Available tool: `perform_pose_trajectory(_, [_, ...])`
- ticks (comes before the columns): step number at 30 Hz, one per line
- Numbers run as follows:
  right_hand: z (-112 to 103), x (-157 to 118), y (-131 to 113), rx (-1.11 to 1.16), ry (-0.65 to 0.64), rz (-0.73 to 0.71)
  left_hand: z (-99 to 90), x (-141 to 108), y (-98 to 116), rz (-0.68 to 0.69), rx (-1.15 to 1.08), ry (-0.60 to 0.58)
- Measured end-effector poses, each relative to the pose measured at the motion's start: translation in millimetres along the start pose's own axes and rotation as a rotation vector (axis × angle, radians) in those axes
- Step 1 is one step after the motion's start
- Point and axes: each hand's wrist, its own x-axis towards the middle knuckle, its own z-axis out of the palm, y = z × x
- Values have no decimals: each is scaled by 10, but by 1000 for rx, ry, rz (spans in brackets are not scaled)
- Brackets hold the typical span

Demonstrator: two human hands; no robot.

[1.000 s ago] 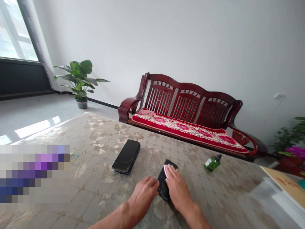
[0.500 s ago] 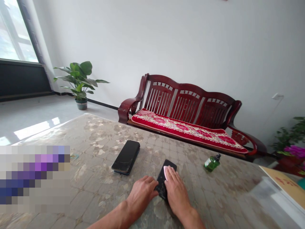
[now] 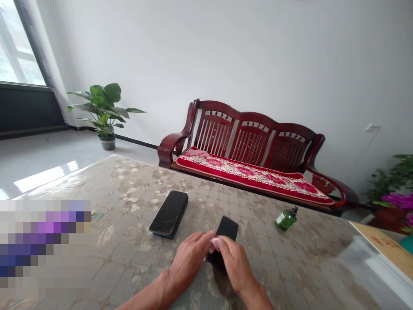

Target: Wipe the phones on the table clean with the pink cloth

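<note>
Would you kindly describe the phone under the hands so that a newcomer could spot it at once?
In front of the dark red wooden bench stands a patterned table. On it, the left hand and right hand meet at a pink cloth above the black phone. Unlike the phone stack to its left, it lies partly hidden beneath them.

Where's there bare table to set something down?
Bare table shows between the right phone and the bottle, beyond the left phone toward the sofa, and in a strip between the phones, bordered on the near side by the left hand. It's crowded over the right phone's near part, where that hand and the right hand meet at the pink cloth.
</note>
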Motion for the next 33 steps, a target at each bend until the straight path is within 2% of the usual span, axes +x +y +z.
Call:
perform_pose_trajectory(3, [-56,122,280,93,212,101,-8,32,-21,-99,-101,107])
perform_pose_trajectory(5, [-57,178,398,-71,269,42,-7,49,-16,-133,-153,161])
perform_pose_trajectory(8, [13,206,411,-438,215,-62,-4,65,3,-121,-191,203])
perform_pose_trajectory(11, [116,203,325,-637,106,19,3,70,-7,-97,-219,205])
perform_pose_trajectory(14, [166,201,270,-695,51,90,19,72,-56,-104,-233,205])
perform_pose_trajectory(20, [81,159,308,-685,72,75,34,79,-99,-112,-251,108])
perform_pose_trajectory(25, [-236,60,343,-790,-1,119,34,72,-122,-129,-228,81])
perform_pose_trajectory(30, [-849,-102,393,-945,-143,257,64,71,-187,-135,-130,54])
perform_pose_trajectory(33, [-1216,-209,477,-943,-245,304,62,77,-187,-129,-118,47])
